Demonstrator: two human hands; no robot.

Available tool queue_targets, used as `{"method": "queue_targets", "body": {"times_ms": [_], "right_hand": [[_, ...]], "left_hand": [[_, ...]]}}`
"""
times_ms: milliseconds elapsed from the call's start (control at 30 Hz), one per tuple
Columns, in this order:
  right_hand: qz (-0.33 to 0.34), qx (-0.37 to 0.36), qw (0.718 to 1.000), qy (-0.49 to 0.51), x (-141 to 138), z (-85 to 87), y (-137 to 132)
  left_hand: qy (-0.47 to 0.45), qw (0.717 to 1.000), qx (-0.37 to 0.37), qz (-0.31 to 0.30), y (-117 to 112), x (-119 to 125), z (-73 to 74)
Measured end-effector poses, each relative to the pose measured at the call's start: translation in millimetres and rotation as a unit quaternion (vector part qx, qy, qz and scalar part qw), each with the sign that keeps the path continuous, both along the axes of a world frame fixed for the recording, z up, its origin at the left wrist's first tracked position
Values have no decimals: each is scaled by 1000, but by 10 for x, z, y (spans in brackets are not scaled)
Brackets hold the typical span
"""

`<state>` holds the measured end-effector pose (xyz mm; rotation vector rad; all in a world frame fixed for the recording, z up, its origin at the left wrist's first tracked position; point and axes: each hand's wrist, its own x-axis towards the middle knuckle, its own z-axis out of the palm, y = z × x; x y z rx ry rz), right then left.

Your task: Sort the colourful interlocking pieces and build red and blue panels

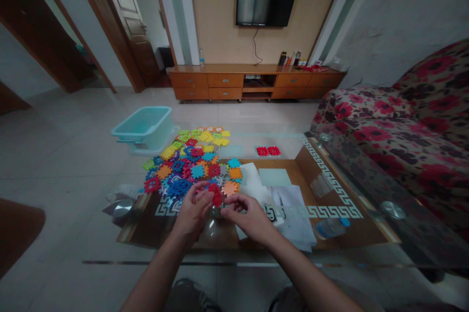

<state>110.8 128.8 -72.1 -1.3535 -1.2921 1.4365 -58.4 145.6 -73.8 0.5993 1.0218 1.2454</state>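
A heap of flat, toothed plastic tiles [190, 160] in yellow, blue, red, orange and green lies on the glass table [256, 253]. My left hand [192, 212] and my right hand [245, 214] meet just in front of the heap. Both pinch a red tile [216, 195] held upright between them. Whether a second piece is joined to it is hidden by my fingers. A pair of joined red tiles [268, 151] lies apart at the far side of the table.
A light blue plastic tub [144, 129] stands at the table's far left. Papers [289, 204] and a plastic bottle [331, 226] show under the glass. A flowered sofa [403, 121] runs along the right. A TV cabinet [256, 82] lines the far wall.
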Motion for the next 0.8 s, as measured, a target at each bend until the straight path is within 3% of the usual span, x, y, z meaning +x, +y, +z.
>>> {"method": "queue_targets", "body": {"times_ms": [233,800], "right_hand": [[-23,-70,994,86,-74,-83,9],[-54,-54,994,84,-134,-123,-1]], "left_hand": [[23,1000,8,-4,-36,34,54],[11,1000,16,-13,-22,25,-4]]}}
